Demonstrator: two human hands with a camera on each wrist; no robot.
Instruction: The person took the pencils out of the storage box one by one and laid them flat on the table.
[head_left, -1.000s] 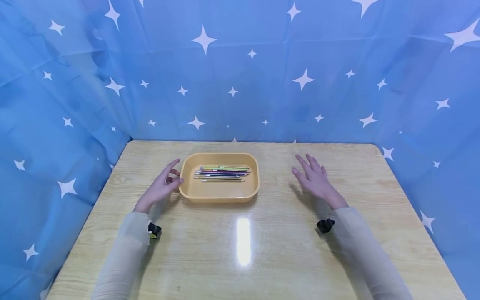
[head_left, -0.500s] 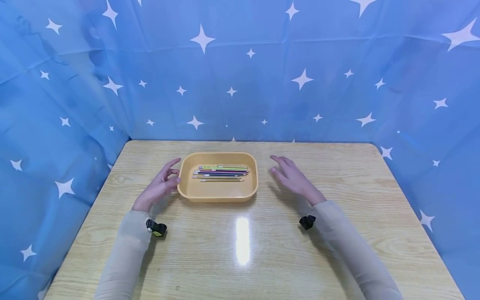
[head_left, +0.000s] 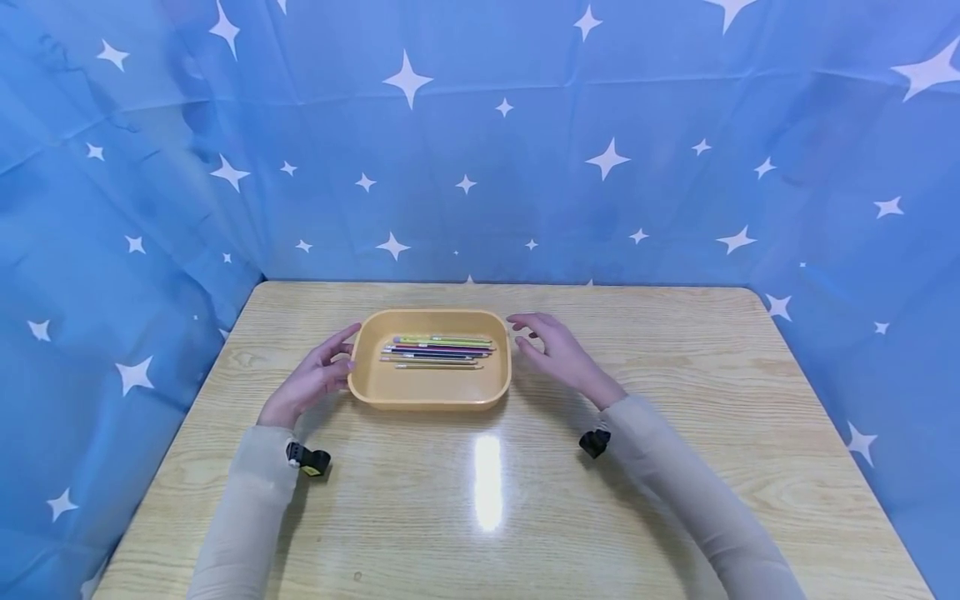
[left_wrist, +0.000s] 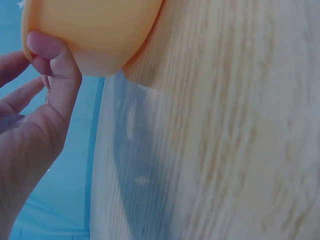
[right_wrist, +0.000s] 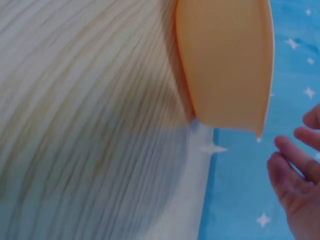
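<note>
A shallow yellow-orange plastic tray rests on the wooden table, its rounded rim facing up. Several pencils lie side by side across its bottom, in yellow, dark and light wood tones. At the tray's left end, my left hand pinches the rim. The left wrist view shows the thumb against the tray wall and other fingers beyond the rim. Just off the right end hovers my right hand, fingers loosely bent and holding nothing. In the right wrist view a gap separates its fingertips from the tray.
The light wood table carries a bright light reflection in front of the tray. A blue curtain with white stars hangs along the back and both sides. Each wrist wears a small black camera, such as the left one.
My right hand has moved left from the table's right side to beside the tray's right end. The tray has shifted slightly left and toward me with my left hand at its rim.
</note>
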